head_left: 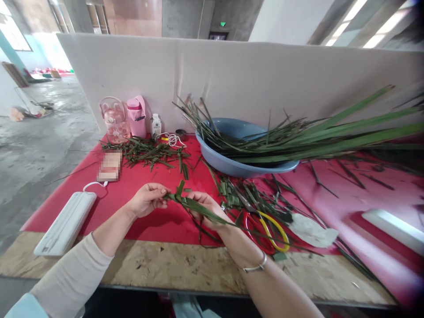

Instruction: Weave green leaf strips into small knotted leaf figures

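Note:
Between my two hands stretches a long green leaf strip (202,209), folded or knotted near its left end, where a short piece sticks up. My left hand (149,199) pinches that left end between thumb and fingers. Around the strip just right of the fold, my right hand (204,205) is closed, its fingers partly behind the leaf. The strip's tail runs right over my right wrist. Scissors (265,232) with one red and one yellow handle lie right of my right hand, their blades among leaf scraps (230,193).
A blue basin (212,157) holds long leaves reaching right. Small leaf pieces (149,152) are heaped behind my left hand. Pink bottles (136,119), a white power bank (66,223) with a cable, and a crumpled tissue (313,230) are on the red cloth (142,229).

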Tool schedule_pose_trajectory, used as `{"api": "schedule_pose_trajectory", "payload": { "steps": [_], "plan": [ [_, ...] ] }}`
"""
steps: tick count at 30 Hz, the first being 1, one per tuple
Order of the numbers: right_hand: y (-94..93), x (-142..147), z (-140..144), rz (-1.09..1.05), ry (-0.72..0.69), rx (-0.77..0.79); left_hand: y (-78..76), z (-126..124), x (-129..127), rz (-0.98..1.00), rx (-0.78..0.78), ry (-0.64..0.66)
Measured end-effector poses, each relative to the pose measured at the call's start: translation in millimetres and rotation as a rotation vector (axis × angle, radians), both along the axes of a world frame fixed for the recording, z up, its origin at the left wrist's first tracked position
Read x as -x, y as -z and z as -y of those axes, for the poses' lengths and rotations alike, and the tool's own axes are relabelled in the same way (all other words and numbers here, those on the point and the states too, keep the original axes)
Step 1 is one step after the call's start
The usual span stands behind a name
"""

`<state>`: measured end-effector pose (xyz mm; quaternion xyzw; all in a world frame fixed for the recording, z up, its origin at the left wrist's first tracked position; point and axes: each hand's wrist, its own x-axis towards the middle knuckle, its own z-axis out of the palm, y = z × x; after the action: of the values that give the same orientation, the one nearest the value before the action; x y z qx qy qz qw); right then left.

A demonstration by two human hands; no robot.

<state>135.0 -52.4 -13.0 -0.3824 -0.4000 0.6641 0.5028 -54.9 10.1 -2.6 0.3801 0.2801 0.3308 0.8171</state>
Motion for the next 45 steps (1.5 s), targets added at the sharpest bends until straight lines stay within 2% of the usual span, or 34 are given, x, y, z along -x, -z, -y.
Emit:
{"api": "schedule_pose_trajectory", "payload": {
  "steps": [5,7,11,14,17,20,23,29,35,38,42,45],
  "plan": [
    [-8.4,6,0,0.195,-0.021,-0.167,1.2,-2,-1,-0.053,0.012,-0.043],
    [-10.5,9,1,0.255,-0.065,-0.172,0.8,-2,-1,-0.055,0.017,-0.061],
    [-10.4,13,5,0.065,-0.15,0.025,-0.4,-2,0,-0.002,0.054,-0.048],
    [-8.9,14,7,-0.114,-0.16,0.086,0.1,0,-1,0.032,0.065,-0.017],
    [-8.9,16,7,-0.215,-0.132,0.087,1.2,3,-2,0.072,0.022,-0.04],
    [-9.7,20,7,-0.229,-0.059,0.12,0.1,4,-3,0.094,-0.018,-0.095],
    [-9.3,22,5,-0.127,0.004,0.104,-2.9,5,-4,0.103,-0.048,-0.129],
    [-7.4,20,0,0.147,0.148,-0.105,-4.9,7,-12,0.11,-0.165,-0.275],
    [-8.7,20,-2,0.132,0.155,-0.115,-4.4,12,-18,0.087,-0.146,-0.41],
    [-10.5,17,-1,0.102,0.149,-0.083,-5.2,12,-16,0.015,-0.173,-0.405],
    [-12.2,14,0,0.093,0.155,-0.047,-7.3,14,-15,-0.097,-0.309,-0.381],
    [-11.2,14,0,0.142,0.157,-0.071,-8.8,18,-16,-0.048,-0.332,-0.417]
  ]
}}
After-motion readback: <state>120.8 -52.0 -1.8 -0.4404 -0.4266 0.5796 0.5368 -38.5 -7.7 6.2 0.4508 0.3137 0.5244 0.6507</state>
